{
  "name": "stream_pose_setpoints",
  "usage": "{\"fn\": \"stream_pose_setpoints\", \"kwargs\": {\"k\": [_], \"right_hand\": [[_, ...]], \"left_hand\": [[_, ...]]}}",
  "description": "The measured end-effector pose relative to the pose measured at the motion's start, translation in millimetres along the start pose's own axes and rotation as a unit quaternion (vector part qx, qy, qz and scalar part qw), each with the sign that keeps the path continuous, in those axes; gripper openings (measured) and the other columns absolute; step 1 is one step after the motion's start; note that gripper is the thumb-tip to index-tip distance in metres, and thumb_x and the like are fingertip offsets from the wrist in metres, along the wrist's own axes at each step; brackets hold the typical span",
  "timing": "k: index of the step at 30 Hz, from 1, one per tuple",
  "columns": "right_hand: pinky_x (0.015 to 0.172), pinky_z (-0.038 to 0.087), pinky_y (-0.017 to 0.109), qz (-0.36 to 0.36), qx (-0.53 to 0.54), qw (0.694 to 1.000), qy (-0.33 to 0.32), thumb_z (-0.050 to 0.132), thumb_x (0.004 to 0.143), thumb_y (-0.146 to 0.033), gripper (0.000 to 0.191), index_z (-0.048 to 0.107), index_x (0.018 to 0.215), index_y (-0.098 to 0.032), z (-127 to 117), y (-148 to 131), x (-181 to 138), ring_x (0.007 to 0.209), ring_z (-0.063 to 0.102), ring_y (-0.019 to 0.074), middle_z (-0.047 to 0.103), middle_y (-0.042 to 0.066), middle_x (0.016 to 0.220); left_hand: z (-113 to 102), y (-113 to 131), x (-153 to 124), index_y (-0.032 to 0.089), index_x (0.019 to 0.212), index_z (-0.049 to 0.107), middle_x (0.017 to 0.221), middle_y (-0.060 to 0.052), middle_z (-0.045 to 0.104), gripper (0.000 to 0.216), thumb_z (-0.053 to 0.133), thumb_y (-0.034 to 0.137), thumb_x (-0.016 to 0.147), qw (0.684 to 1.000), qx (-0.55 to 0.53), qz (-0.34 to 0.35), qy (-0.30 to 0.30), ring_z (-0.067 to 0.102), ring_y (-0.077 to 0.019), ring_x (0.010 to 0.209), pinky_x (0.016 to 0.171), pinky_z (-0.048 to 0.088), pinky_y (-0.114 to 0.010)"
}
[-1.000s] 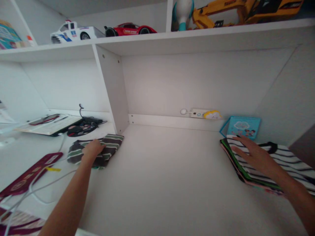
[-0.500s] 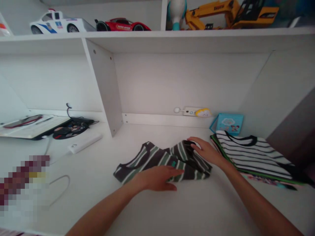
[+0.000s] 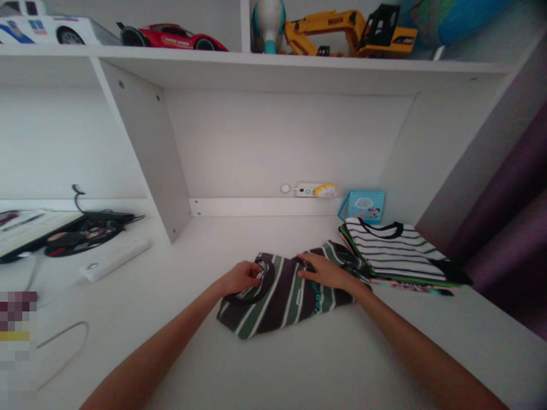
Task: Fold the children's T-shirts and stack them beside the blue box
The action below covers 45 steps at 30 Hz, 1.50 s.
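Observation:
A striped shirt [image 3: 277, 302] in dark brown, green and white, with teal lettering, lies bunched on the white desk. My left hand [image 3: 241, 278] is closed on it at the neckline, fingertips pinching the collar edge. On the upper middle of the cloth rests my right hand [image 3: 327, 272], its fingers stretched out to the left and the thumb apart. Beyond my right hand, the far end of the shirt is crumpled and partly covered by that arm. To the right lies a stack of folded clothes, topped by a white shirt with black stripes [image 3: 388, 250].
A blue desk calendar [image 3: 366, 206] stands behind the stack, near a white power strip [image 3: 305, 189]. An upright divider [image 3: 147, 154] rises at left, with a white elongated device [image 3: 116, 259] before it. Overhead, a shelf [image 3: 299, 61] carries toy vehicles. A purple curtain [image 3: 504, 228] hangs at right.
My left hand has gone from lying over the shirt's front to gripping its neckline. My right hand has moved in from the far edge onto the cloth. The shirt has shifted and the view has turned right.

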State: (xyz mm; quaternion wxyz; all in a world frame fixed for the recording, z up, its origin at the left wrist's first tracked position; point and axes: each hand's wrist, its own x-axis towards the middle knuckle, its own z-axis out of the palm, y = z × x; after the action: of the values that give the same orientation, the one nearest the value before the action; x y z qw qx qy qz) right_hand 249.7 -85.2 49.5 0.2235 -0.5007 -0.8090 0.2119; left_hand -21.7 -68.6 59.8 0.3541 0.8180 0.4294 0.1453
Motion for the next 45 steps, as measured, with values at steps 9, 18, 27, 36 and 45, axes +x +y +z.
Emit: {"fn": "stream_pose_setpoints", "kwargs": {"k": [9, 18, 27, 36, 45], "right_hand": [[0.075, 0.045, 0.030, -0.089, 0.150, 0.976, -0.134, 0.063, 0.064, -0.028, 0.038, 0.058, 0.099, -0.015, -64, -54, 57, 0.084, 0.057, 0.0189, 0.062, 0.002, 0.089], [0.072, 0.042, 0.029, -0.060, -0.040, 0.978, 0.197, 0.061, 0.059, -0.017, 0.046, 0.055, 0.105, -0.018, -155, -66, 64, 0.077, 0.055, 0.0171, 0.060, 0.001, 0.086], [0.063, 0.038, 0.025, -0.046, -0.105, 0.952, 0.285, 0.058, 0.056, -0.017, 0.014, 0.055, 0.070, -0.016, -166, -103, 64, 0.067, 0.050, 0.0150, 0.057, 0.000, 0.070], [0.051, 0.032, 0.020, -0.070, 0.055, 0.947, 0.310, 0.067, 0.049, -0.019, 0.030, 0.040, 0.063, -0.019, -215, -101, 38, 0.054, 0.040, 0.0076, 0.042, -0.008, 0.058], [0.080, 0.037, 0.032, -0.049, 0.066, 0.971, 0.226, 0.068, 0.063, -0.018, 0.028, 0.061, 0.087, -0.006, -271, -126, 1, 0.072, 0.052, 0.0093, 0.061, 0.000, 0.076]], "left_hand": [[-45, 55, -3, 0.020, 0.107, 0.053, 0.088, -0.002, 0.060, 0.032, 0.048, 0.036, 0.080, 0.983, -0.049, 0.168, 0.045, 0.053, -0.0123, 0.073, 0.065, 0.042, -0.022], [-84, 41, 15, 0.015, 0.082, 0.059, 0.072, -0.002, 0.058, 0.025, 0.053, 0.038, 0.074, 0.985, -0.096, 0.128, 0.073, 0.054, -0.0117, 0.065, 0.059, 0.044, -0.024], [-9, 64, 50, 0.017, 0.103, 0.057, 0.099, -0.007, 0.061, 0.045, 0.068, 0.034, 0.063, 0.972, -0.008, 0.180, 0.149, 0.055, -0.0204, 0.089, 0.079, 0.042, -0.032], [-101, 65, 80, 0.010, 0.096, 0.057, 0.076, -0.004, 0.063, 0.028, 0.036, 0.024, 0.084, 0.914, -0.037, 0.075, 0.397, 0.056, -0.0158, 0.071, 0.064, 0.042, -0.025], [-209, 171, 3, 0.008, 0.094, 0.058, 0.081, -0.002, 0.060, 0.042, 0.036, 0.043, 0.088, 0.747, 0.241, 0.244, 0.569, 0.055, -0.0146, 0.080, 0.077, 0.040, -0.029]]}}
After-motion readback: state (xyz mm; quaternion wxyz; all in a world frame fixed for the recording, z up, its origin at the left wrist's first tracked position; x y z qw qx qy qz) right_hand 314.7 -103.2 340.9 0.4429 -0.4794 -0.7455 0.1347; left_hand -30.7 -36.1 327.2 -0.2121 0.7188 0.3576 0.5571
